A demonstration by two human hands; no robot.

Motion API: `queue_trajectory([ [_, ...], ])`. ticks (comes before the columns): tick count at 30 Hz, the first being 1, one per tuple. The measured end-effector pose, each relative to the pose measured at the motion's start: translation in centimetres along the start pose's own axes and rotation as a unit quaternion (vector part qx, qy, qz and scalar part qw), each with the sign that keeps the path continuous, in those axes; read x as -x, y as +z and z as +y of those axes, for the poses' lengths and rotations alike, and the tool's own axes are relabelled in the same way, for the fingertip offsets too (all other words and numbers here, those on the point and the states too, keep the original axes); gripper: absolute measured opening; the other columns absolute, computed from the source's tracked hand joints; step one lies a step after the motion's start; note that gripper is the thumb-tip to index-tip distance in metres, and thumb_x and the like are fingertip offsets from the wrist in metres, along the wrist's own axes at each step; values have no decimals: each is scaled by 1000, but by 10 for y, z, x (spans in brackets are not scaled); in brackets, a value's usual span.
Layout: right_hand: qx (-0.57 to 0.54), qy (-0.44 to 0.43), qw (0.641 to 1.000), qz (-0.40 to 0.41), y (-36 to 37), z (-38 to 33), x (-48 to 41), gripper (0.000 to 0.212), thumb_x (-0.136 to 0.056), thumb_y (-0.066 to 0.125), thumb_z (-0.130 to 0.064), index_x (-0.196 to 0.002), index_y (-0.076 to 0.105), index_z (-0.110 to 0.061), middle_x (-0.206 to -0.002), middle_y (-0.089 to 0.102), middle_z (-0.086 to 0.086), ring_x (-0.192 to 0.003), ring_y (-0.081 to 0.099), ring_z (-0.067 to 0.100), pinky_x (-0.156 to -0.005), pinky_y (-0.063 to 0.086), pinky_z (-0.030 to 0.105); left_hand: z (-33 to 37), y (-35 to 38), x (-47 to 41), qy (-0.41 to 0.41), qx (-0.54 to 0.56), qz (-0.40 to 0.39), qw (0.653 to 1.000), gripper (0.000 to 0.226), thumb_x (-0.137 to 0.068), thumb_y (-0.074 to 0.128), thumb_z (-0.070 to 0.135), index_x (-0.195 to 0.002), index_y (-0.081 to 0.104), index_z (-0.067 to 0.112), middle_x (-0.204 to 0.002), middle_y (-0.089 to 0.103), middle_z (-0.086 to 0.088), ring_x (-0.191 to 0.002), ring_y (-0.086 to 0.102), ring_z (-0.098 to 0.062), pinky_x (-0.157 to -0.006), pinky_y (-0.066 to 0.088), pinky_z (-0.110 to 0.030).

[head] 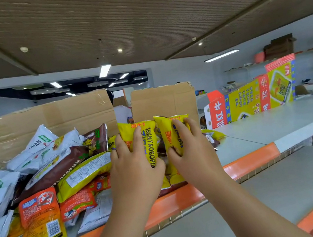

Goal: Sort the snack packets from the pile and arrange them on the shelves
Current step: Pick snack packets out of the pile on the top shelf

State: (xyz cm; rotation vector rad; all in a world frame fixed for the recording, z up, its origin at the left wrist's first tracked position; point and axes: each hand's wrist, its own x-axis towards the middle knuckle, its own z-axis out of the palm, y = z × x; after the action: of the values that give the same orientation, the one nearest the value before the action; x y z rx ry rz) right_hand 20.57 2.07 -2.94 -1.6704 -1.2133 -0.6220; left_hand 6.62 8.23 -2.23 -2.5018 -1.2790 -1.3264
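Left hand (135, 163) grip wraps yellow packet (150, 134), right hand (191, 149) grip second yellow packet (166, 132); pile (57, 172) big, shelf (276, 121) mostly unfilled: early stage.

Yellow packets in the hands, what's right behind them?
Cardboard flaps stand behind the left yellow packet and right yellow packet. The left hand and right hand cover whatever lies lower down behind them.

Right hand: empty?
No, the right hand grips an upright yellow packet, fingers curled over its front, while the left hand grips a second yellow packet beside it.
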Motion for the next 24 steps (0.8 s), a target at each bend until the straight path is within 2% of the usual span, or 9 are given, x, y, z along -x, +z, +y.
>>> queue_trajectory([
  [5, -7, 10, 1000, 19, -30, 12, -5, 64, -84, 62, -37, -144, 38, -35, -152, 30, -7, -120, 52, 22, -90, 52, 38, 27, 2, -3, 28, 42, 23, 998, 89, -84, 64, 50, -159, 17, 36, -163, 21, -17, -137, 32, -41, -111, 35, -49],
  [11, 17, 35, 998, 44, -79, 54, 3, 66, -86, 65, -31, -146, 38, -34, -153, 29, -7, -123, 49, 18, -93, 51, 37, 84, 28, 1, 64, 95, 1, 993, 89, -86, 64, 53, -159, 17, 33, -163, 20, -18, -140, 29, -41, -115, 30, -49],
  [15, 51, 57, 995, 61, -125, 100, 8, 67, -86, 65, -33, -147, 37, -36, -155, 28, -8, -127, 48, 17, -94, 52, 40, 143, 51, 12, 95, 124, -29, 987, 91, -85, 65, 53, -160, 16, 34, -163, 20, -16, -142, 27, -41, -115, 29, -49],
  [24, 116, 93, 986, 79, -269, 228, 26, 70, -85, 66, -30, -149, 37, -34, -156, 28, -9, -136, 42, 15, -100, 48, 39, 310, 112, 50, 139, 237, -84, 958, 95, -81, 69, 50, -159, 16, 38, -166, 13, -7, -144, 28, -35, -115, 33, -46],
])
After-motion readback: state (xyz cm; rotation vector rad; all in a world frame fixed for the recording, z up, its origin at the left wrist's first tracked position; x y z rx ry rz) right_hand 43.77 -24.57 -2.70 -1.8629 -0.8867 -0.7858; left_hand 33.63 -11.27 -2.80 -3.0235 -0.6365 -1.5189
